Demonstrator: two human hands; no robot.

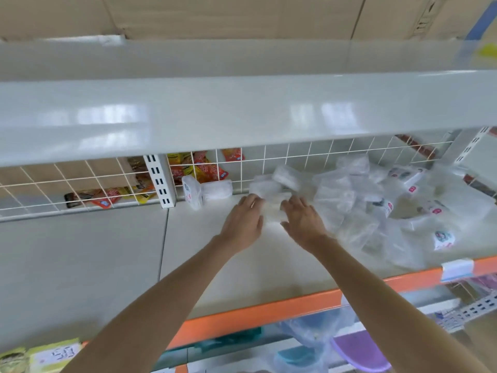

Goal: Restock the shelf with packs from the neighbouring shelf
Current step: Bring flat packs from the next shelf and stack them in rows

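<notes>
The shelf is a white board with an orange front edge, running left to right under an upper shelf. A wire grid closes its far side. A slotted upright marks the junction with the left bay, whose board shows bare in front of red and yellow sachets lying beyond the grid.

The pile of clear-wrapped packs covers the right part of the shelf, loose and overlapping. Two packs stand apart at far left, just beside the upright.

The left hand and right hand reach in side by side at the pile's left edge. One pack lies between them, touching both. Each hand rests against a side of it with fingers extended rather than curled. Motion blur hides the fingertips, so whether either grip has closed on the pack cannot be told.

Handling judgement: the packs appear light, with soft contents under slick film. The film is likely to slide under a flat palm and to crumple under a hard squeeze. Take hold across the short sides, thumb on the near face and fingers on the far face. Lift clear of the pile before moving left, so that neighbouring packs are not dragged along.
</notes>
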